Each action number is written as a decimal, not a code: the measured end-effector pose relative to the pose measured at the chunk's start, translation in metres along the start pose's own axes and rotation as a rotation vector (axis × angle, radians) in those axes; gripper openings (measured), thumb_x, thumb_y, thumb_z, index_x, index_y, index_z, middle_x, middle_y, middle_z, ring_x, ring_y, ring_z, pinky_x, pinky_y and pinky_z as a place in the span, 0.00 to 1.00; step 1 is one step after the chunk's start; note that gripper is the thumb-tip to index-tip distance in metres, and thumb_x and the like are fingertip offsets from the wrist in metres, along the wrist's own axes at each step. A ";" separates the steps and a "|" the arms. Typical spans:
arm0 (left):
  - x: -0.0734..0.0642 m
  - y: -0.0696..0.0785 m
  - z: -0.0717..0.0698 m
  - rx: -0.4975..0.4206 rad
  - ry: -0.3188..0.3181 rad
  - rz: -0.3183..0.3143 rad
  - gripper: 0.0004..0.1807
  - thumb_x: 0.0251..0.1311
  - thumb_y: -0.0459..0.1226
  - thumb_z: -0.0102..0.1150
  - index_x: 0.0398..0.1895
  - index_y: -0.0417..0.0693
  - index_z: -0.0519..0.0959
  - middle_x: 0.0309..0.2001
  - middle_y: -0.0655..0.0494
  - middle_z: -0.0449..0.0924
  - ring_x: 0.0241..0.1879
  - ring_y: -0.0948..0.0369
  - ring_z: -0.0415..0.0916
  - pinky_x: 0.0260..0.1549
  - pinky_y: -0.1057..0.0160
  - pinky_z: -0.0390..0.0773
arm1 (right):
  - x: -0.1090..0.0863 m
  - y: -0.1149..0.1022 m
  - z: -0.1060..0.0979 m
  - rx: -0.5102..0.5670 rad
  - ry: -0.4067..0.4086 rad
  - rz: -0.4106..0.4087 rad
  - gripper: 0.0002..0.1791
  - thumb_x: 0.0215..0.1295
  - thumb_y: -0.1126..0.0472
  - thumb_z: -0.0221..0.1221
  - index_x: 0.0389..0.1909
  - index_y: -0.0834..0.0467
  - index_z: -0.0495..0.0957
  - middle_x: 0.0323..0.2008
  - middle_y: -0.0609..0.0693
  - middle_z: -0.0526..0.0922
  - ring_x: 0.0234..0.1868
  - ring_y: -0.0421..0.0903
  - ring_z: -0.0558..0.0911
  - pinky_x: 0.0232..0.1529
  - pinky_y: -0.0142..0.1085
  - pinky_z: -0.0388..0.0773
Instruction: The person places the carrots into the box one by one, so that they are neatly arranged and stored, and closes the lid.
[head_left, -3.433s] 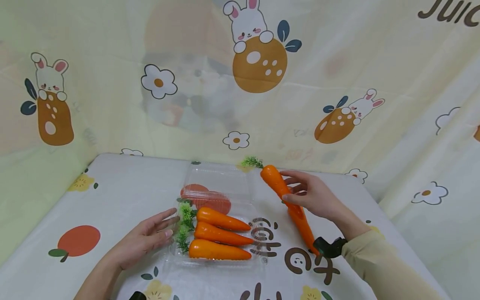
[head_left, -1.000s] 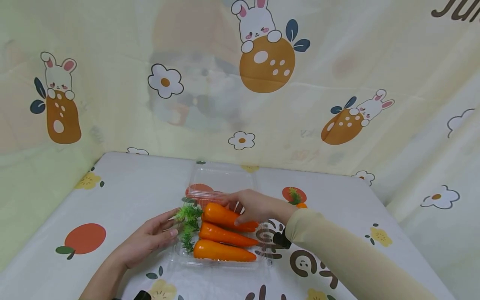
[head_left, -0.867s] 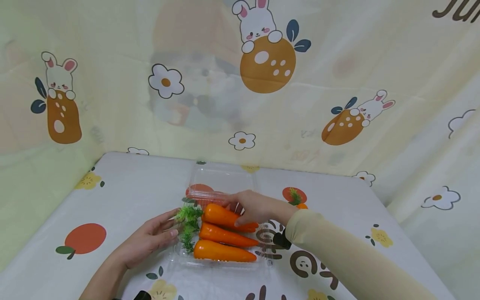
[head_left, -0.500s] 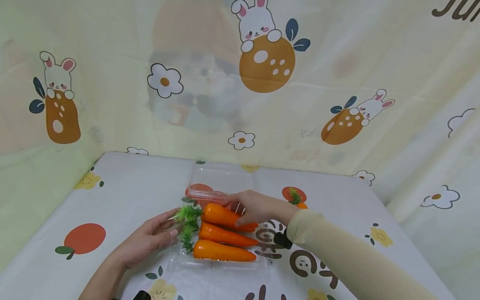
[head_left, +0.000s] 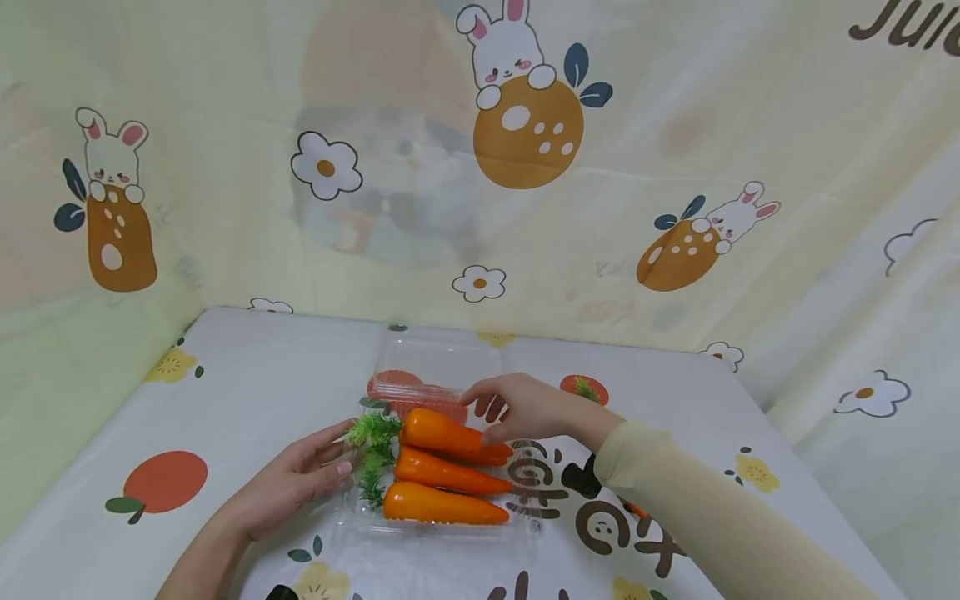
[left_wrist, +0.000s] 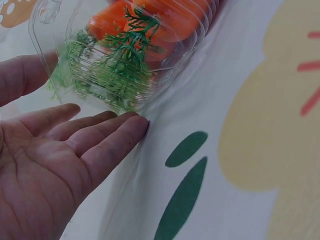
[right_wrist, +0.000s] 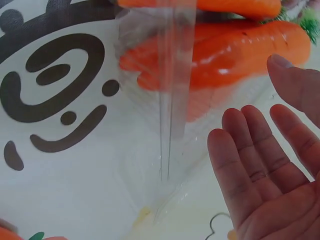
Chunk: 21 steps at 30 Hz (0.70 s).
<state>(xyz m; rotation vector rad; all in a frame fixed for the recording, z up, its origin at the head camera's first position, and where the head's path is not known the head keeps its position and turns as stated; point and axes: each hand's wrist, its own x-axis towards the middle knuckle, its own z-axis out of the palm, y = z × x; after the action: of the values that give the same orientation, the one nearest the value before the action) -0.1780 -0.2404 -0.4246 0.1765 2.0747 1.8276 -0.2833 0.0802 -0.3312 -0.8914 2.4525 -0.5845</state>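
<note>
Orange carrots [head_left: 446, 503] with green leafy tops lie side by side in a clear plastic box [head_left: 435, 527], tips pointing right. At the back, one carrot [head_left: 442, 433] overlaps another, and two tips show together there. My left hand [head_left: 288, 483] is at the box's leafy end; in the left wrist view its fingers are extended, tips right at the clear wall [left_wrist: 117, 102]. Over the rear right of the box is my right hand [head_left: 528, 406]. The right wrist view shows its fingers loosely spread, nothing between them, the thumb close to the rear carrot [right_wrist: 225, 60].
The box's clear lid [head_left: 442, 354] lies folded back behind it. Another carrot is mostly hidden beneath my right forearm; its leafy top [head_left: 585, 388] and tip [head_left: 636, 509] show. A printed cloth covers the table, with a patterned curtain [head_left: 390, 250] behind.
My right hand carried a carrot from the right into the back of the box, then let it go and drew slightly right, off it. My left hand has stayed at the box's left end.
</note>
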 end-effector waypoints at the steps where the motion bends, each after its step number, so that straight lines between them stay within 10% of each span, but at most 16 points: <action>1: 0.000 0.000 0.000 0.000 0.001 -0.002 0.42 0.73 0.43 0.57 0.82 0.39 0.49 0.78 0.31 0.54 0.76 0.37 0.60 0.62 0.51 0.80 | -0.003 0.002 -0.002 0.009 0.009 -0.009 0.27 0.63 0.62 0.69 0.64 0.56 0.78 0.52 0.55 0.84 0.49 0.45 0.83 0.54 0.38 0.85; 21: 0.000 -0.003 0.000 0.022 0.008 -0.003 0.42 0.74 0.43 0.56 0.82 0.39 0.49 0.77 0.30 0.56 0.74 0.37 0.63 0.62 0.49 0.80 | -0.072 0.072 -0.032 0.153 0.333 0.015 0.26 0.67 0.61 0.67 0.65 0.60 0.76 0.52 0.56 0.85 0.52 0.51 0.85 0.54 0.39 0.86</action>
<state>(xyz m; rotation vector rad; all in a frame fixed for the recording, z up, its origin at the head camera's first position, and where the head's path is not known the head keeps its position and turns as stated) -0.1776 -0.2410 -0.4271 0.1718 2.0997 1.8073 -0.2860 0.1869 -0.3237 -0.7638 2.6559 -0.9681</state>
